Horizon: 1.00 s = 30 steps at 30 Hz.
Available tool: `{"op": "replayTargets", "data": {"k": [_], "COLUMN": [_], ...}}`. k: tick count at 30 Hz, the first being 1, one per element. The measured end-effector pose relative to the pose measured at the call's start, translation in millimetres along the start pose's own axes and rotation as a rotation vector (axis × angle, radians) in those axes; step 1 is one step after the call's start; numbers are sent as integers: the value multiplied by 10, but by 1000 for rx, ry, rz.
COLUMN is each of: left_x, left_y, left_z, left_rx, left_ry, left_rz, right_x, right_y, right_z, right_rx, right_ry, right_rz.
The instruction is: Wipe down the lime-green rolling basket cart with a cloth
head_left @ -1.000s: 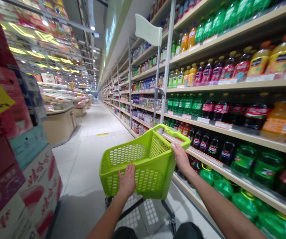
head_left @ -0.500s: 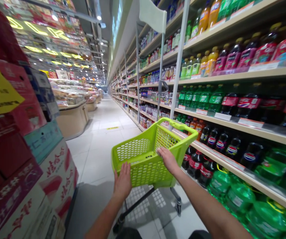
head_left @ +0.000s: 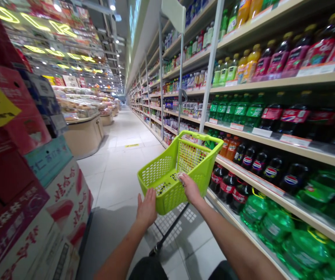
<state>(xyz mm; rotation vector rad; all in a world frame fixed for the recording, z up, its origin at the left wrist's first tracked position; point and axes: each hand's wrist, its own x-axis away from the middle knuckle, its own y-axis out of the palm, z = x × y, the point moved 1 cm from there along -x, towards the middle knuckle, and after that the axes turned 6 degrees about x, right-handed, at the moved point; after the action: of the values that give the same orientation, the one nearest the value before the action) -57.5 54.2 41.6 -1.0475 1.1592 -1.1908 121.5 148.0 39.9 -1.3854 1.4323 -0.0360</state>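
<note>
A lime-green plastic shopping basket (head_left: 167,173) rides on a wheeled trolley frame in front of me, tilted and angled toward the shelves. My left hand (head_left: 146,208) lies flat against the basket's near wall, fingers stretched upward. My right hand (head_left: 188,188) rests on the near rim, with its fingers curled over the edge. I see nothing inside the basket. A white flag (head_left: 173,13) on a thin pole rises from the trolley.
Long shelves (head_left: 272,83) of soda and juice bottles run along the right, with large green bottles (head_left: 275,229) at floor level. Stacked red and white cartons (head_left: 24,186) stand close on the left. A tiled aisle (head_left: 121,163) stretches ahead past a curved counter (head_left: 82,134).
The basket has rolled forward and turned right toward the shelves. My right hand moved from the far handle to the near rim. My left hand stayed on the near wall.
</note>
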Motion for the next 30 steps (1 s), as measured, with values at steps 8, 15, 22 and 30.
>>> {"op": "replayTargets", "data": {"k": [8,15,22,30], "left_x": [49,-134,-131,-194], "left_y": [77,-66,102,22], "left_z": [480,408,636,400], "left_rx": [45,74,72,69], "left_ry": [164,143,205,154], "left_rz": [-3,-45,-60,-69], "right_x": [520,690,801,859], "right_y": [112,-262,-27,-355], "right_z": [-176,119,-40,383], "right_rx": [-77,-17,90,131], "right_ry": [-96,105,46,122], "right_rz": [-23,124,159,175]}}
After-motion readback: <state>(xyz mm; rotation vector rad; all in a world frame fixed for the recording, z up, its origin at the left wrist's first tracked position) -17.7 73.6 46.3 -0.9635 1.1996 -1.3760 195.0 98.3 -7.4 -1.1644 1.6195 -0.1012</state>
